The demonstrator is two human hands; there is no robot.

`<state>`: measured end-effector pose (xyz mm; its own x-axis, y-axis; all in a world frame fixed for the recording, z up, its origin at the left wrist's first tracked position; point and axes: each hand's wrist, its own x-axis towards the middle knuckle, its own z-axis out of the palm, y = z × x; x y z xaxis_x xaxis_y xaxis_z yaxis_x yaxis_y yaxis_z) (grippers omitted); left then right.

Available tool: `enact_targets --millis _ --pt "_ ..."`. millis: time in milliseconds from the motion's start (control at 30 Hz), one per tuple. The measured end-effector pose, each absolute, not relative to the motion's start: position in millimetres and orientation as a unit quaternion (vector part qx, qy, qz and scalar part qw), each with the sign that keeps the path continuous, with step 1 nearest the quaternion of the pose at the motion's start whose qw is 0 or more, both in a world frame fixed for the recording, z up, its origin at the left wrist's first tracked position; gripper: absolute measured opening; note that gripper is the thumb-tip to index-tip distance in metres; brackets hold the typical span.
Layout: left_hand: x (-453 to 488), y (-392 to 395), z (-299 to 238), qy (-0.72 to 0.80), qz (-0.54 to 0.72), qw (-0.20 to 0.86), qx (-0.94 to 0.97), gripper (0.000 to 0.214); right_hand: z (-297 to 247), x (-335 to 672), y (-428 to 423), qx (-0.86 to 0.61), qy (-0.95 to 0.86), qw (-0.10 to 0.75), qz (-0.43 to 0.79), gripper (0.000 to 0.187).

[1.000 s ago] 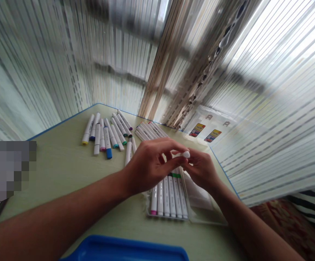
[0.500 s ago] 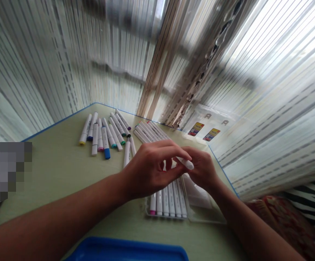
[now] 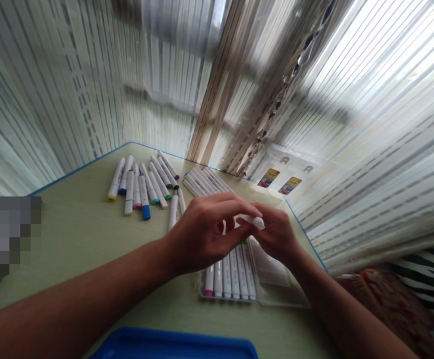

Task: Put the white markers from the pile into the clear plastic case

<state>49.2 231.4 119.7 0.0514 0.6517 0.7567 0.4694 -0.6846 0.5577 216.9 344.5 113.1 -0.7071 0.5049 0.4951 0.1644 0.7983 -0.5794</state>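
Note:
My left hand [image 3: 205,232] and my right hand [image 3: 277,234] meet above an open clear case [image 3: 277,299] that holds several white markers [image 3: 232,276] side by side. Both hands pinch one white marker [image 3: 254,221] between their fingertips, its white end poking out between them. Most of this marker is hidden by my fingers. The hands hover just over the far end of the case.
Several loose markers [image 3: 142,182] with coloured caps lie in a row at the far left of the pale green table [image 3: 78,224], more white ones [image 3: 202,180] behind my hands. A blue tray [image 3: 172,344] sits at the near edge. Clear packets [image 3: 284,174] lean by the striped curtains.
The white marker end has dipped slightly and turned between my fingertips. Both hands stay together over the case; the view has shifted a little.

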Motion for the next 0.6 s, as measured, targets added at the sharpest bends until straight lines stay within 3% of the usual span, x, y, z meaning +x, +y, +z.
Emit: enact_targets --millis 167,600 --pt "49.3 231.7 118.8 0.391 0.572 0.075 0.717 0.016 112.7 217.2 344.5 -0.184 -0.890 0.339 0.245 0.010" --pt "48.6 232.4 117.9 0.385 0.576 0.078 0.717 0.016 112.7 216.7 343.8 -0.187 -0.892 0.336 0.237 0.007"
